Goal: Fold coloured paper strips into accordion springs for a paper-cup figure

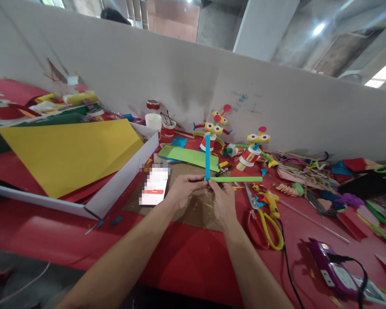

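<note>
Blue strip [207,156] and green strip [241,179], ends meeting above the brown board [196,213]; left hand [187,187] and right hand [224,201] pinch that corner between fingertips; best kept square and flat, I judge; phone [154,189] on board's left part, scissors [255,206] just right of it; more room seems on board's near side.

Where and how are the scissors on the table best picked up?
Probably by the handles, coming from the near side: the scissors lie with their red and yellow loops toward the person and the blades pointing away. The glue gun lies close by the blades, so that end looks more crowded. The right hand is nearer, but pinches the green strip.
</note>
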